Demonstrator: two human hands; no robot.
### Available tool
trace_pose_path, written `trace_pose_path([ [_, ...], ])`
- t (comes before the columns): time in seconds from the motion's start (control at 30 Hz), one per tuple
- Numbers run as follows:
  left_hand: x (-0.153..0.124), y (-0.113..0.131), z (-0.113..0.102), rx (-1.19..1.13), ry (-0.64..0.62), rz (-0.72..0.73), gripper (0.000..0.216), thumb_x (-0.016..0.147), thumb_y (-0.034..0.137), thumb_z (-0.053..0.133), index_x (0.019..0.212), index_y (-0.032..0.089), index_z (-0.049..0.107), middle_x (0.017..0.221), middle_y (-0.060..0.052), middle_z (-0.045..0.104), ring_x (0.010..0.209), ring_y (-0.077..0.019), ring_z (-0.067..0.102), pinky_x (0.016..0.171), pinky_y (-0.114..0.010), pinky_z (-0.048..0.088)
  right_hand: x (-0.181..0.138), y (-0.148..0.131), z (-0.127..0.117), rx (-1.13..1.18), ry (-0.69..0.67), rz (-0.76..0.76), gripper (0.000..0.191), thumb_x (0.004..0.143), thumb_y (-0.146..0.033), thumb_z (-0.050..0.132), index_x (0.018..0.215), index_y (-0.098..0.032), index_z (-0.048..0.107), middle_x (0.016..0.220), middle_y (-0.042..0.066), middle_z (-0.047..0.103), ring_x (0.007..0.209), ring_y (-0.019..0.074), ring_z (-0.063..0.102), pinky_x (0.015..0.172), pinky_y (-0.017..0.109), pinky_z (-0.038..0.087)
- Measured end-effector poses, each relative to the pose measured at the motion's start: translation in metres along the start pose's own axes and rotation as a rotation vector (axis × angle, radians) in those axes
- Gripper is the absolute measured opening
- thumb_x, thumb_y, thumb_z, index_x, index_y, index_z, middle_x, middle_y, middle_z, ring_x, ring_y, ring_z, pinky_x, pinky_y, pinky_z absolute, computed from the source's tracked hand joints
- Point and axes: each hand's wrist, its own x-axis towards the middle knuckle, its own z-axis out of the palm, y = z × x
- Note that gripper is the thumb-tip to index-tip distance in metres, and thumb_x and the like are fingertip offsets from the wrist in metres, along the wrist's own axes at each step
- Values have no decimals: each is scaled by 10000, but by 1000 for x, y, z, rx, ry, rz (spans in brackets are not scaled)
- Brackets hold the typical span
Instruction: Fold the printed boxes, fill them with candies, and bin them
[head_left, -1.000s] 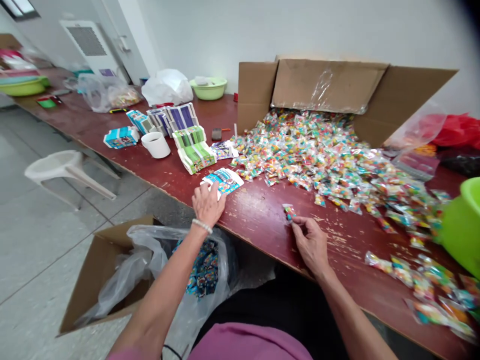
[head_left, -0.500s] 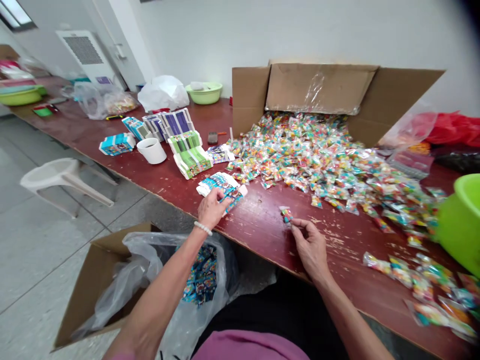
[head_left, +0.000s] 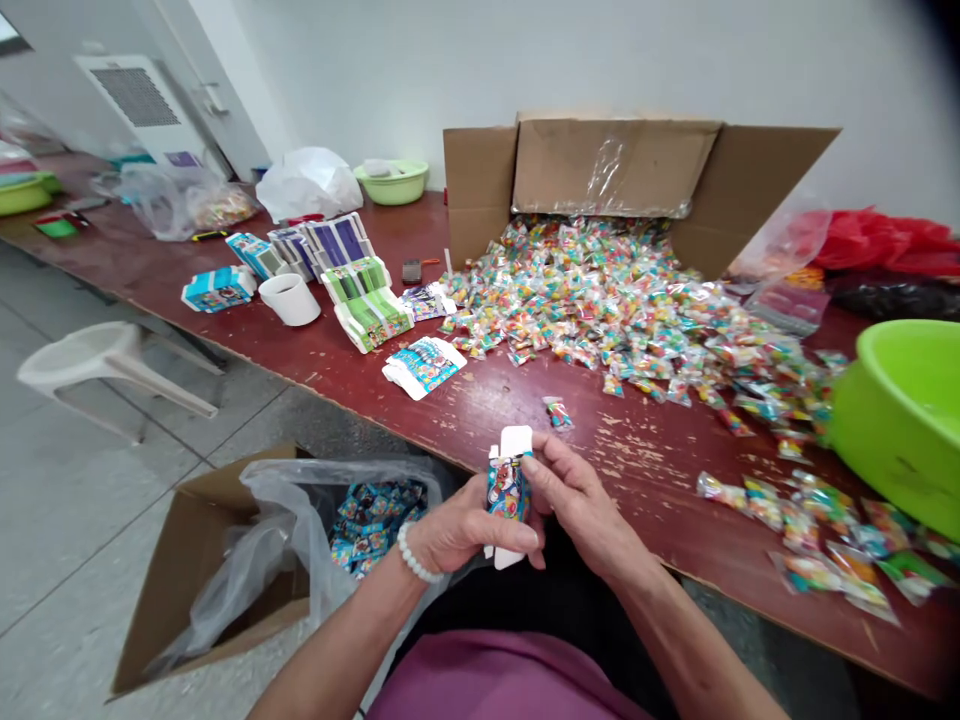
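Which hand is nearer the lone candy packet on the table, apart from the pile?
Right. The right hand is just on the near side of the candy packet, not touching it; the left hand is farther, near-left. Both hold a small box.

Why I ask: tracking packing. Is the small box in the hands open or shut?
Open: on the small box, the white top flap stands up and the bottom flap sticks out.

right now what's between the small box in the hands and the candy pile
Head view: between the small box and the candy pile, one loose packet lies alone on the red table; otherwise bare wood.
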Motion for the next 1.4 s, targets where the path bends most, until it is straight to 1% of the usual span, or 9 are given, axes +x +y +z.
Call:
trace_pose_path([
  [0.13, 1, 10, 7, 410, 133, 144, 365, 587, 177, 825, 935, 146, 721, 885, -31, 703, 814, -193, 612, 776, -281, 480, -4, 5, 7, -165, 95, -125, 579, 701, -324, 796, 1209, -220, 536, 1048, 45, 674, 923, 201, 658, 844, 327, 539],
  [0.37, 3, 2, 14, 332, 277, 171, 158, 649, 160, 771, 746, 132, 649, 707, 28, 613, 644, -103, 509, 627, -209, 438, -7, 7, 16, -434, 244, -163, 428, 756, -280, 702, 1164, -194, 602, 879, 15, 698, 757, 186, 627, 719, 300, 510],
  [0.57, 9, -6, 23, -39, 339, 79, 311, 611, 233, 839, 827, 144, 634, 695, 6, 636, 569, -132, 586, 546, -241, 476, -7, 7, 9, -344, 191, -99, 291, 903, -405, 569, 1073, -188, 664, 701, -12, 643, 541, 133, 556, 472, 221, 430],
  [0.67, 8, -6, 22, -145, 370, 86, 392, 588, 267, 880, 879, 135, 653, 749, -12, 665, 631, -135, 616, 627, -256, 514, -7, 11, 3, -255, 119, -117, 330, 948, -420, 508, 1132, -196, 667, 812, 16, 694, 691, 163, 636, 571, 235, 495],
  [0.8, 4, -5, 17, -5, 357, 103, 363, 654, 284, 859, 927, 120, 684, 844, -37, 689, 775, -140, 623, 755, -251, 509, -4, 18, -1, -270, 214, -195, 291, 932, -393, 545, 1060, -187, 706, 925, 44, 738, 831, 200, 666, 756, 298, 529],
  [0.93, -2, -3, 16, 117, 441, 178, 369, 752, 313, 785, 1040, 137, 634, 964, -60, 703, 870, -164, 643, 793, -264, 518, -3, 21, -2, -315, 327, -203, 300, 921, -396, 565, 1119, -196, 667, 949, 58, 747, 816, 212, 676, 752, 321, 531],
  [1.1, -6, -6, 25, 189, 625, 297, 625, 779, 274, 755, 1299, 244, 410, 962, -29, 709, 747, -148, 672, 660, -237, 531, -5, 24, -1, -161, 321, -161, 508, 915, -421, 591, 1367, -241, 442, 959, 56, 746, 747, 196, 676, 702, 326, 541],
  [1.23, -9, -7, 30, 292, 625, 324, 692, 844, 254, 680, 1432, 324, 322, 1090, -25, 692, 838, -157, 683, 741, -262, 555, -5, 26, 3, -63, 323, -211, 365, 902, -401, 626, 1233, -256, 573, 1094, 60, 721, 904, 209, 680, 791, 326, 531],
  [1.4, -11, -8, 24, 297, 572, 323, 598, 863, 253, 658, 1393, 312, 388, 1195, -40, 662, 909, -163, 672, 769, -260, 551, -3, 24, 1, 14, 296, -204, 323, 873, -407, 669, 1152, -248, 635, 990, 29, 727, 872, 191, 665, 771, 298, 517],
])
